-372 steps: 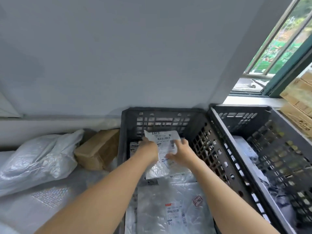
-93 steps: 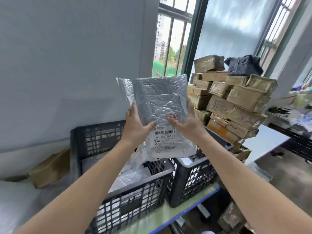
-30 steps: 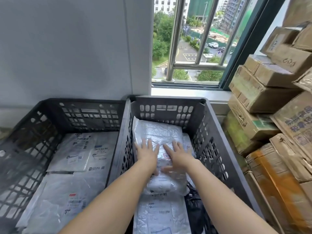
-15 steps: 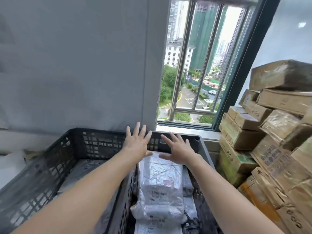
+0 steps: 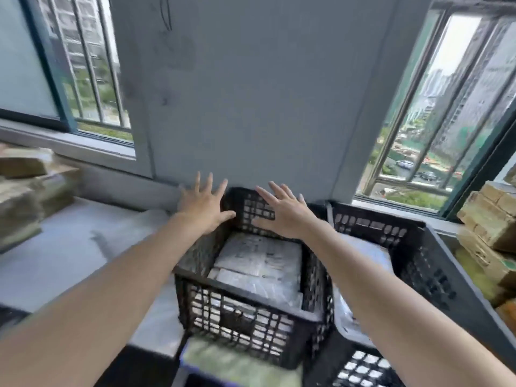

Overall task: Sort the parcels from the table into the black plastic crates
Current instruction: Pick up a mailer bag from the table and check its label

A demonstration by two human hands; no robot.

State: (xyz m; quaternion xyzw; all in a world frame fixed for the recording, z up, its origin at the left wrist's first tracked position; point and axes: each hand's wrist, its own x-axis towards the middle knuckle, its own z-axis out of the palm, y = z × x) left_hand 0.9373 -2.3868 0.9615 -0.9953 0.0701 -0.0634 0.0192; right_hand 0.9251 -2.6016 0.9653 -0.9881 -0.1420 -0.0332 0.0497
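Observation:
Two black plastic crates stand side by side on the table. The left crate (image 5: 245,325) holds flat silver-white parcels (image 5: 259,263). The right crate (image 5: 427,263) also holds pale parcels (image 5: 365,252), partly hidden by my right arm. My left hand (image 5: 202,205) hovers with fingers spread above the left crate's far left corner and holds nothing. My right hand (image 5: 282,210) is spread the same way over the far wall of that crate, also empty.
Grey table surface (image 5: 69,247) lies left of the crates, with taped brown boxes (image 5: 25,191) at the far left. More brown boxes (image 5: 491,224) are stacked at the right. A grey wall and barred windows are behind.
My view has swung left from the right crate to the left crate. Both empty hands, lifted off the laid-down parcel, moved left with fingers still spread.

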